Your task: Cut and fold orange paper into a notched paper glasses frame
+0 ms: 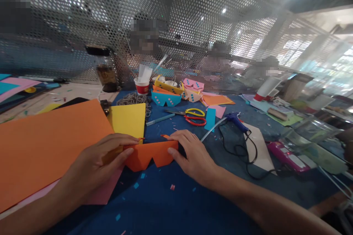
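Note:
An orange pair of paper glasses (150,154), with a notch cut in its lower edge, is held upright just above the blue tabletop. My left hand (107,158) pinches its left end between thumb and fingers. At the other end, my right hand (190,150) grips it the same way. Folded orange strips show behind the front piece, partly hidden by my fingers. Under and beside my left arm lie a large orange paper sheet (57,143), a yellow sheet (128,117) and a pink sheet (106,191).
Scissors (194,116), a blue pen (160,119) and a blue paper strip (210,119) lie ahead. A blue glue gun (237,122) with a looping black cord is to the right. Finished blue paper glasses (166,98), a paper cup (142,86) and a jar (106,73) stand by the perforated screen.

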A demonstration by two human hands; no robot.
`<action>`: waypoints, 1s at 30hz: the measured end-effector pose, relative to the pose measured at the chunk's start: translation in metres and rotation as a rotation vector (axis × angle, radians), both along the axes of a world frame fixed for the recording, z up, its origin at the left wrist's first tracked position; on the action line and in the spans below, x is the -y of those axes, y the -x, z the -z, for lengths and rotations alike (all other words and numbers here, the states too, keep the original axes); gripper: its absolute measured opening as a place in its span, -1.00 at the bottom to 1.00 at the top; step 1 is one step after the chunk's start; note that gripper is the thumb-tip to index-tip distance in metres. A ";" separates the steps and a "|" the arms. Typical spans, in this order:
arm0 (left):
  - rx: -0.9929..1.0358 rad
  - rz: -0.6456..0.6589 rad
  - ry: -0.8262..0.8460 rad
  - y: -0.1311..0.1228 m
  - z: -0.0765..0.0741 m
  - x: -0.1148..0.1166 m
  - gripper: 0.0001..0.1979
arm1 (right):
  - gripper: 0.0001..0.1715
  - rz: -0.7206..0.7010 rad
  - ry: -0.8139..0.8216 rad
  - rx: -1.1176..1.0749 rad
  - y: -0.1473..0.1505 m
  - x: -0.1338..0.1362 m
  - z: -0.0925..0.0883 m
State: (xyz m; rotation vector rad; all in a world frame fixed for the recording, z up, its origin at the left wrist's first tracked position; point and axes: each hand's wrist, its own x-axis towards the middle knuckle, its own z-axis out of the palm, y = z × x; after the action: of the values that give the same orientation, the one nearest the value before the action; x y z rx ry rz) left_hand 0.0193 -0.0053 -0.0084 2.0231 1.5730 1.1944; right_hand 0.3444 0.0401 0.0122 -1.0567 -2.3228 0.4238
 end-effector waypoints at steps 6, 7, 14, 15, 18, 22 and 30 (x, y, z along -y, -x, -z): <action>0.018 0.008 0.003 -0.003 -0.005 0.001 -0.59 | -0.72 -0.090 -0.003 -0.091 -0.001 -0.002 0.000; 0.019 0.013 -0.009 -0.003 -0.004 0.001 -0.60 | -0.73 -0.099 -0.006 -0.105 -0.001 -0.003 0.000; 0.021 0.018 -0.028 -0.002 -0.005 -0.002 -0.62 | -0.76 -0.140 -0.041 -0.161 0.000 -0.002 -0.002; 0.016 0.014 -0.021 -0.002 -0.008 -0.002 -0.62 | -0.76 -0.141 -0.045 -0.164 0.000 -0.001 -0.003; -0.018 -0.036 0.023 -0.004 -0.018 -0.009 -0.59 | -0.78 -0.153 -0.056 -0.176 0.001 -0.001 -0.003; -0.051 0.003 0.069 -0.015 -0.031 -0.032 -0.47 | -0.77 -0.177 -0.070 -0.197 0.001 0.000 -0.003; -0.198 0.219 0.202 -0.043 -0.061 -0.066 -0.52 | -0.78 -0.186 -0.103 -0.196 -0.001 0.000 -0.004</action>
State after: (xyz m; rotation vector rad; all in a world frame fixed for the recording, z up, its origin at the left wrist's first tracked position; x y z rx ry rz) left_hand 0.0623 0.0606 0.0526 2.1628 1.4435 0.7448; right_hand 0.3453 0.0406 0.0158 -0.7200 -2.2477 0.4513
